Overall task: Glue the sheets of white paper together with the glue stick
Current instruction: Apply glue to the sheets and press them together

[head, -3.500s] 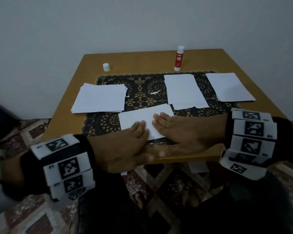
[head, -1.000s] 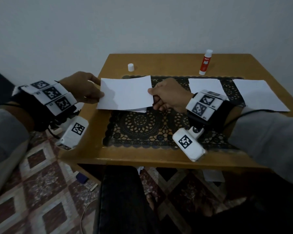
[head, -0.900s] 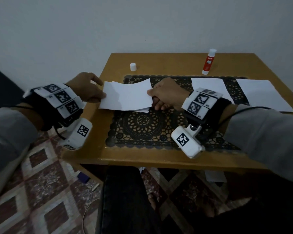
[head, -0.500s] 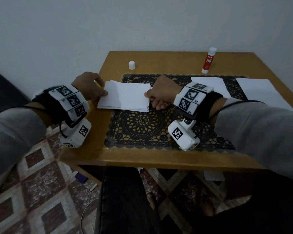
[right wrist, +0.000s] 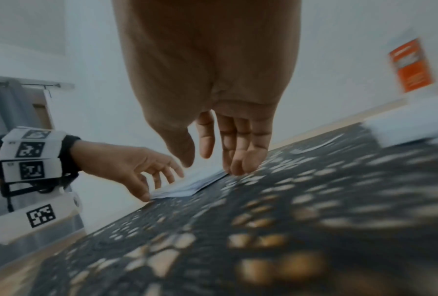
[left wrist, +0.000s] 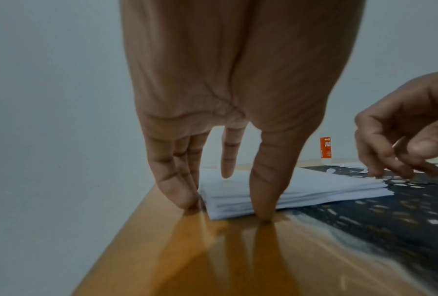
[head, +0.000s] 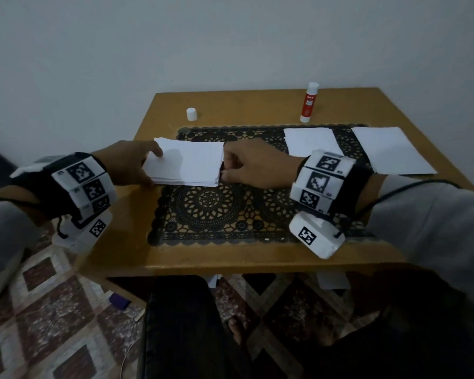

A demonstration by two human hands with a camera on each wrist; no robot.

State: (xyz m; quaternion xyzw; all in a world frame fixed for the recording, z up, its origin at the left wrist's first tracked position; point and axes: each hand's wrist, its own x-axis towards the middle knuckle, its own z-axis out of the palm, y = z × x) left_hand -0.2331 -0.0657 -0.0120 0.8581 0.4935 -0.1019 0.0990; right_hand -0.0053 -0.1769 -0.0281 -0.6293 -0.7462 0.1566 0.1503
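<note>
My left hand and right hand, fingers extended, touch opposite edges of the stack of white paper, which lies half on the lace mat; neither grips it. The uncapped glue stick stands far right on the surface. Uneven pushing could skew the sheets. Only the left wrist view shows the loose, stepped edges.

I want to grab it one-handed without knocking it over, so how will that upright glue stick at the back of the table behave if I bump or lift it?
The glue stick stands tall on a narrow base, so a sideways bump would probably tip it. Being round, it may then roll. It looks small, likely light and rigid.
</note>
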